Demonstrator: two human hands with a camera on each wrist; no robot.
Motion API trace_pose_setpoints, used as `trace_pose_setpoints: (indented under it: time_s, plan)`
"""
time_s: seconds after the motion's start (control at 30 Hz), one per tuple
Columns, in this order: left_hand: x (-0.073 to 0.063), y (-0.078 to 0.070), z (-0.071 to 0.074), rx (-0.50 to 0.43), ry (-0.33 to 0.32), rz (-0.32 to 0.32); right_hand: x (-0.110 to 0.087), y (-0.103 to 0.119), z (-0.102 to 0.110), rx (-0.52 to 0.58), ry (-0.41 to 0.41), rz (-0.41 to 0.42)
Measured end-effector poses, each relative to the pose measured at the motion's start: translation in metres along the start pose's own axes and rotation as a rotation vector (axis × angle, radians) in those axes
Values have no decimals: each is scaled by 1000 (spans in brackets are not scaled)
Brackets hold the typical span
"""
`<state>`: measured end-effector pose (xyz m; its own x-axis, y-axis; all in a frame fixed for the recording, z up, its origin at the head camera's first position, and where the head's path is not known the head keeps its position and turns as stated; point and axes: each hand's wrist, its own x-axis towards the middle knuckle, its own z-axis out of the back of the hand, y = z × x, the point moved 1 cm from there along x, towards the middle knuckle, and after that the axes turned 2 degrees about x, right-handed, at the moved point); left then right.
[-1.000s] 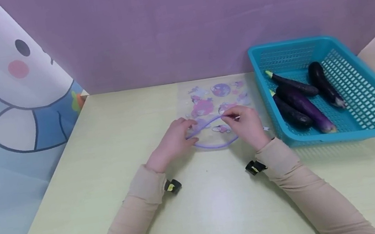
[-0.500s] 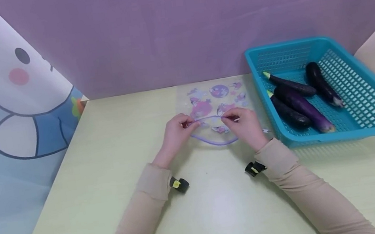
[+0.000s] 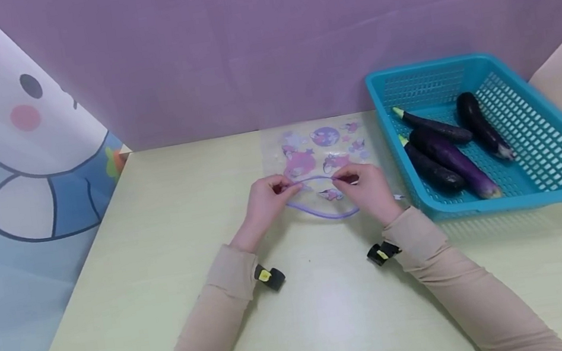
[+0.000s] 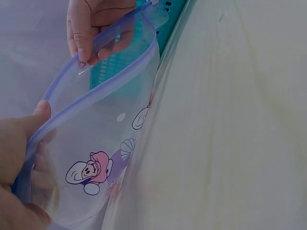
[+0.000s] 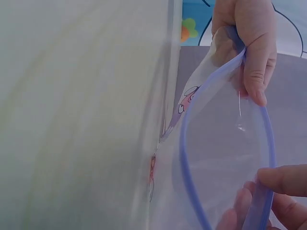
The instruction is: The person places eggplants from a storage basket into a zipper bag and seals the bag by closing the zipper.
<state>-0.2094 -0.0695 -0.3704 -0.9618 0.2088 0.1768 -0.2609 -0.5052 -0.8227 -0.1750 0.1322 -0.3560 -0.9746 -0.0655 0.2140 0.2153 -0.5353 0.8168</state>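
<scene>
A clear plastic bag (image 3: pixel 299 163) with cartoon prints and a lilac zip rim lies on the pale table (image 3: pixel 327 313), its printed body stretching away beyond the person's hands towards the purple backdrop (image 3: pixel 242 49). The person's left hand (image 3: pixel 265 200) grips the left end of the rim, its thumb on the far strip. The right hand (image 3: pixel 369 187) pinches the same far strip further along, between thumb and fingers. That strip runs from one set of fingertips to the other, while the near strip bows towards the person, so the bag's mouth gapes between the hands. A small white piece (image 3: pixel 399 196) shows just beside the right hand, on the side towards a turquoise basket (image 3: pixel 522 201). The basket stands to the right of the bag and holds four eggplants (image 3: pixel 454 162).
</scene>
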Motion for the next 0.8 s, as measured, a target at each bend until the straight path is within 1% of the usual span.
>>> trace_pose_setpoints:
  time_s: [0.17, 0.3, 0.53, 0.67, 0.8]
  plan:
    - [-1, 3, -1, -22, 6, 7, 0, -2, -1, -6, 28, -46]
    - [-2, 4, -1, -34, 7, 7, 0, -1, -2, -15, 44, -64]
    - [-4, 3, -1, -17, 11, 33, -1, -1, -3, -8, 77, -90]
    - [-3, 2, -1, 1, 18, -1, -1, -1, -1, -2, 58, -83]
    - [-1, 0, 0, 8, 7, -35, 1, 0, 0, 2, 55, -61]
